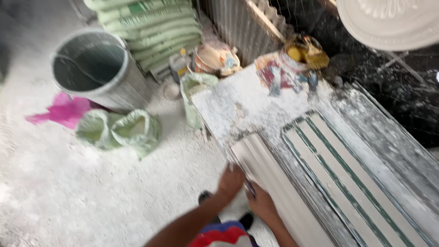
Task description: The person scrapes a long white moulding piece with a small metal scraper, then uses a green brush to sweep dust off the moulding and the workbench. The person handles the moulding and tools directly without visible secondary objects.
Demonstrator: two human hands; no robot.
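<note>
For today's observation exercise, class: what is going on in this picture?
A person leans over a plaster-dusted workbench, both hands on the near end of a long pale moulded strip. The left hand and right hand grip its edge; the blur hides what the fingers pinch. A grey bin and green sacks sit on the floor.

Hands at the table edge: two, left hand (231,180) and right hand (261,201). Long plaster moulding strip (274,183) under them: one. Green-striped mould (352,183) alongside: one. Grey bin (98,68): one. Open green sacks (119,130) on the floor: two. Pink cloth (64,111): one. Stack of filled bags (151,27): one, individual bags too blurred to count. Round white ceiling medallion (393,23): one.
</note>
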